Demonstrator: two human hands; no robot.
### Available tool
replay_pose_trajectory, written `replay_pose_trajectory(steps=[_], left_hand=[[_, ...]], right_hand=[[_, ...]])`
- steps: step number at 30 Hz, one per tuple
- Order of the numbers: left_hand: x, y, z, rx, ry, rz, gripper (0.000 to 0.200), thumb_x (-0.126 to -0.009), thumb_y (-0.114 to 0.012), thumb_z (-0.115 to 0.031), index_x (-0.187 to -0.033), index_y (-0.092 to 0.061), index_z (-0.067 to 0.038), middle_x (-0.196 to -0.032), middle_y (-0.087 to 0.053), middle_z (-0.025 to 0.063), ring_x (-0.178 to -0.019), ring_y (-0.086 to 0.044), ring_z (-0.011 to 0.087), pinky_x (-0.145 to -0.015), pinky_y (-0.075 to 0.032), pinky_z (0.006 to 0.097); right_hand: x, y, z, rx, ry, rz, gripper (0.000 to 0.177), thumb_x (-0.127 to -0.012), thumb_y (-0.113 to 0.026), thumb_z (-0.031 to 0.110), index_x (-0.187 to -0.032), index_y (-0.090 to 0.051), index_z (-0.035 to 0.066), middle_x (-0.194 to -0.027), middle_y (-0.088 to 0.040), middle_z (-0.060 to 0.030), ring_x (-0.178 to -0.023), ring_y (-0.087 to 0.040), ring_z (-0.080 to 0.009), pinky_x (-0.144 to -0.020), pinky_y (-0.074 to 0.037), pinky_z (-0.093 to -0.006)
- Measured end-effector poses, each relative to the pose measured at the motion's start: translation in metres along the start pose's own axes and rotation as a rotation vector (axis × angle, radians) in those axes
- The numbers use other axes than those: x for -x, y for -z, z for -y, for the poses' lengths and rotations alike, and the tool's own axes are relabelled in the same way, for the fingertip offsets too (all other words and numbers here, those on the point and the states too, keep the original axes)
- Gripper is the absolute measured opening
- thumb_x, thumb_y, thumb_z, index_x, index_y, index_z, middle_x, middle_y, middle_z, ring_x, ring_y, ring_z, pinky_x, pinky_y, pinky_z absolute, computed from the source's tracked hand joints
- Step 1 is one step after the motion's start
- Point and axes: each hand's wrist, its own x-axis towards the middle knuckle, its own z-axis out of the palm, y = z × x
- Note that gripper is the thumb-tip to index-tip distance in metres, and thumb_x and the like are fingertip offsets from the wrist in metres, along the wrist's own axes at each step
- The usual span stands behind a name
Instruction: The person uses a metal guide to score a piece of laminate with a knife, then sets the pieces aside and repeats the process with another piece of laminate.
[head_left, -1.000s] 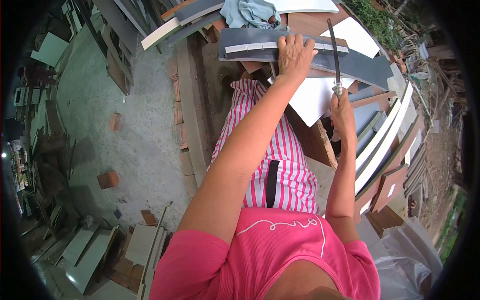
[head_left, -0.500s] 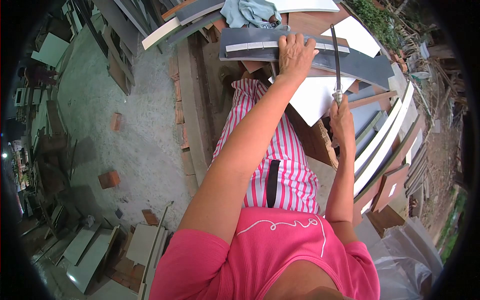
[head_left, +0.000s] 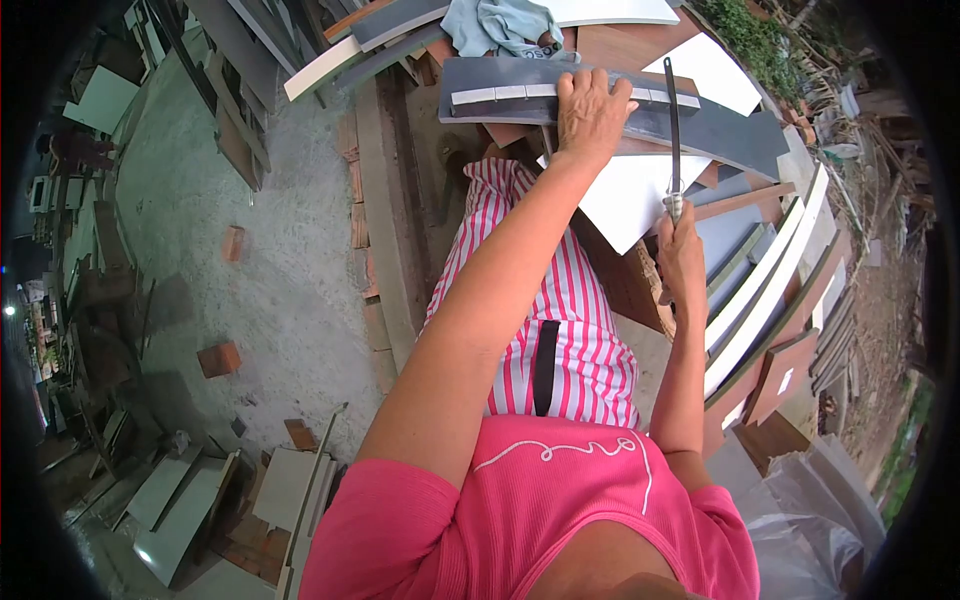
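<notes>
Left grip (head_left: 594, 112) pressed down over strip (head_left: 500, 93) on board (head_left: 475, 72); right grip (head_left: 682, 255) wrapped round saw (head_left: 675, 135) handle, blade across strip near my left fingers. Risks: blade could skip into them if it jumps sideways; strip could slip if my hand pressure slackens, no clamp visible; board could rock on uneven pile (head_left: 615, 205). Vs 1 s ago: saw drawn back toward me, left grip unmoved.

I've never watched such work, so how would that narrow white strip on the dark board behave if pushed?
The white strip would probably slide rather than roll, as it looks flat and lies along the dark board. It's likely light, being so slender. Lines cross it; if they're cuts, it might snap there.
</notes>
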Motion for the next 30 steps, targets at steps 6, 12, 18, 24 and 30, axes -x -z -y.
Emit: replay_pose_trajectory(steps=[6, 12, 18, 24, 30], left_hand=[[-0.001, -0.001, -0.004, -0.022, 0.045, -0.024, 0.024, -0.081, -0.070, -0.033, -0.091, -0.065, -0.012, -0.086, -0.056, 0.0078, -0.086, -0.050, 0.0247, -0.081, -0.032, 0.0401], [-0.002, 0.004, -0.001, -0.007, 0.020, -0.010, 0.025, -0.080, -0.070, -0.034, -0.091, -0.065, -0.013, -0.085, -0.055, 0.0074, -0.087, -0.050, 0.0248, -0.082, -0.033, 0.0405], [0.000, 0.001, 0.000, -0.013, 0.010, -0.012, 0.024, -0.080, -0.070, -0.034, -0.090, -0.065, -0.013, -0.086, -0.055, 0.0076, -0.086, -0.050, 0.0247, -0.082, -0.033, 0.0407], [-0.001, 0.001, 0.000, 0.001, 0.003, -0.028, 0.024, -0.080, -0.070, -0.034, -0.091, -0.065, -0.013, -0.087, -0.055, 0.0078, -0.086, -0.050, 0.0250, -0.081, -0.033, 0.0405], [-0.002, 0.007, 0.001, 0.001, 0.001, -0.005, 0.023, -0.080, -0.070, -0.033, -0.091, -0.065, -0.013, -0.087, -0.055, 0.0076, -0.086, -0.050, 0.0251, -0.082, -0.033, 0.0406]], right_hand=[[-0.024, 0.015, 0.018, -0.095, -0.124, 0.111, 0.029, -0.098, -0.041, 0.021, -0.119, -0.043, 0.001, -0.079, -0.062, -0.0300, -0.077, -0.063, -0.0477, -0.063, -0.046, -0.0516], [-0.053, 0.003, 0.016, -0.054, 0.015, 0.026, 0.030, -0.098, -0.040, 0.022, -0.120, -0.043, 0.002, -0.081, -0.063, -0.0311, -0.076, -0.063, -0.0475, -0.064, -0.045, -0.0517], [-0.002, 0.010, 0.009, -0.010, -0.095, 0.095, 0.031, -0.098, -0.040, 0.021, -0.123, -0.041, 0.003, -0.084, -0.062, -0.0329, -0.084, -0.062, -0.0493, -0.071, -0.045, -0.0522], [-0.011, 0.016, 0.016, -0.054, -0.100, 0.093, 0.031, -0.097, -0.039, 0.021, -0.123, -0.040, 0.004, -0.084, -0.063, -0.0312, -0.077, -0.063, -0.0471, -0.066, -0.045, -0.0514], [-0.052, 0.010, 0.029, -0.069, -0.046, 0.079, 0.032, -0.096, -0.040, 0.020, -0.122, -0.042, 0.002, -0.084, -0.063, -0.0319, -0.076, -0.064, -0.0450, -0.069, -0.046, -0.0501]])
